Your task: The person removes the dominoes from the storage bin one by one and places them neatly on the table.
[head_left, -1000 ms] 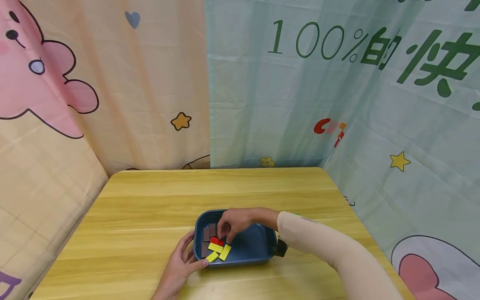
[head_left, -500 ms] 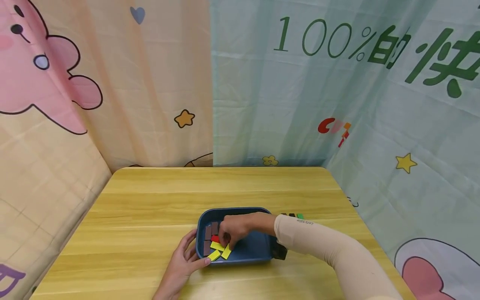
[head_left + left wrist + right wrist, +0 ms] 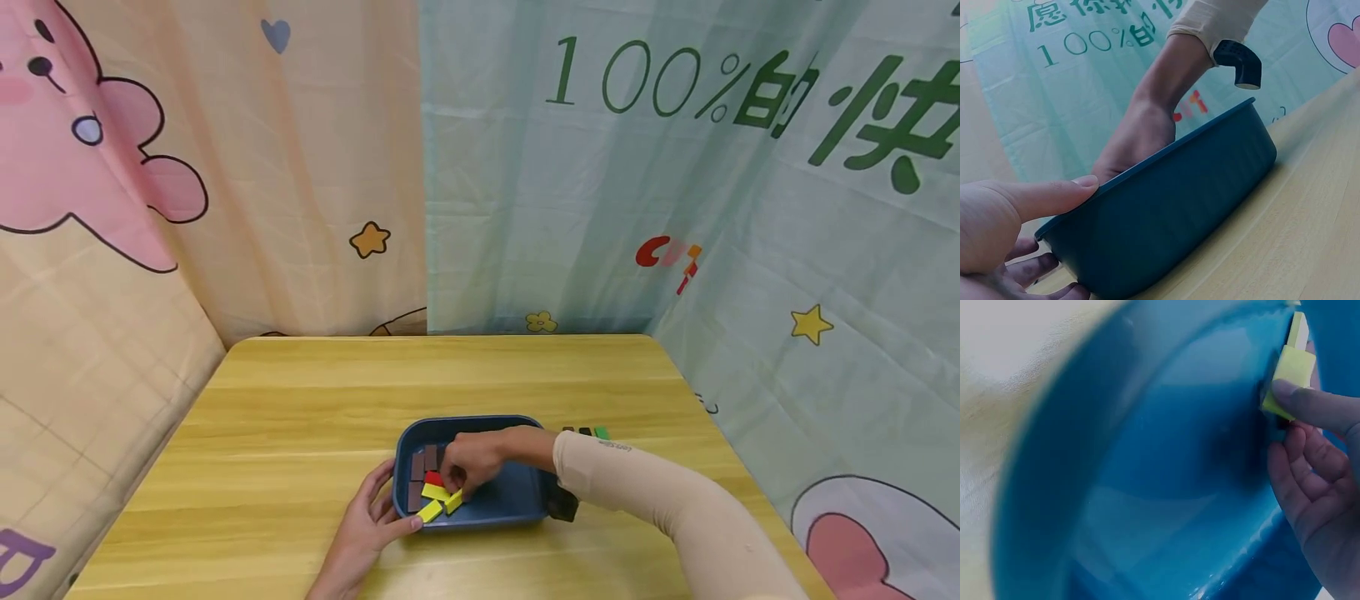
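A blue bin (image 3: 506,523) stands on the table, with brown, red and yellow blocks in its left part. My left hand (image 3: 357,533) grips the bin's left end; in the left wrist view the thumb of that hand (image 3: 997,212) lies on the rim and the fingers lie against the outer wall. Inside the bin, my right hand (image 3: 474,460) pinches a yellow block (image 3: 453,502). In the right wrist view the thumb of the right hand (image 3: 1329,469) presses on the face of that yellow block (image 3: 1294,369), beside another yellow one (image 3: 1298,331).
Behind the bin's right end, a green block (image 3: 602,433) and dark blocks (image 3: 585,432) lie on the wooden table (image 3: 315,400), partly behind the right forearm. Printed curtains (image 3: 495,183) hang around the table's back and sides.
My right hand has moved slightly down to the yellow blocks and now pinches one, which has tilted. The left hand keeps its grip on the bin. The head view has shifted a little.
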Motion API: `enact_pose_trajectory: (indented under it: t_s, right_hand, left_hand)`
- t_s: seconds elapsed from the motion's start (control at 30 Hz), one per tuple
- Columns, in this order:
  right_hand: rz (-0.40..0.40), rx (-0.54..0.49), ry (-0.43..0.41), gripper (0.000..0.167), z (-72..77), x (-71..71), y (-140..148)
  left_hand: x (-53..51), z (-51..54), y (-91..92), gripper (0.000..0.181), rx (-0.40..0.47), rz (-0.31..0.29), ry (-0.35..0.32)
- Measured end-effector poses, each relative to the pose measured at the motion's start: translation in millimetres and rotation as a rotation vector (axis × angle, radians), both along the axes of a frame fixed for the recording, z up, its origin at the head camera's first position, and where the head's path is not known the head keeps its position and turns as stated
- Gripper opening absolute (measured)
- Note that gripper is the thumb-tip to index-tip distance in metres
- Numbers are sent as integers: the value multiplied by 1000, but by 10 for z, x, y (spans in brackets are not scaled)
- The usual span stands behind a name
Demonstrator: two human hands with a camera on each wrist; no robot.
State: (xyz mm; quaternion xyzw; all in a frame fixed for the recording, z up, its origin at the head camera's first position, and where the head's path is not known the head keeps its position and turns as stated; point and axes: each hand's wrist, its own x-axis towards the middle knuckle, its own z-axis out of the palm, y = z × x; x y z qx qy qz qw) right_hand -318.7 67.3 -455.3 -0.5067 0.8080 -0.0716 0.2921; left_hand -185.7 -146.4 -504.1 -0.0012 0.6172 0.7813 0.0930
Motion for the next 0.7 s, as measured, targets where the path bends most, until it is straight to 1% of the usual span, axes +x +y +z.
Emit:
enact_pose_trajectory:
  t_s: [0.07, 0.17, 0.33, 0.47, 0.7]
  right_hand:
    - [-50, -17, -38, 13, 12, -12, 33]
    - [-141, -69, -119, 13, 39, -30, 87]
    - [-246, -179, -182, 13, 95, -56, 177]
    - [-312, -264, -200, 13, 160, -53, 233]
    - [-406, -386, -175, 6, 260, -32, 370]
  left_hand:
    - [0, 1, 5, 94, -8, 2, -2]
    - [7, 2, 8, 94, -16, 5, -7]
    - [13, 1, 10, 94, -26, 2, -18]
    - [15, 5, 4, 93, -28, 3, -23]
    - [9, 3, 14, 94, -46, 2, -23]
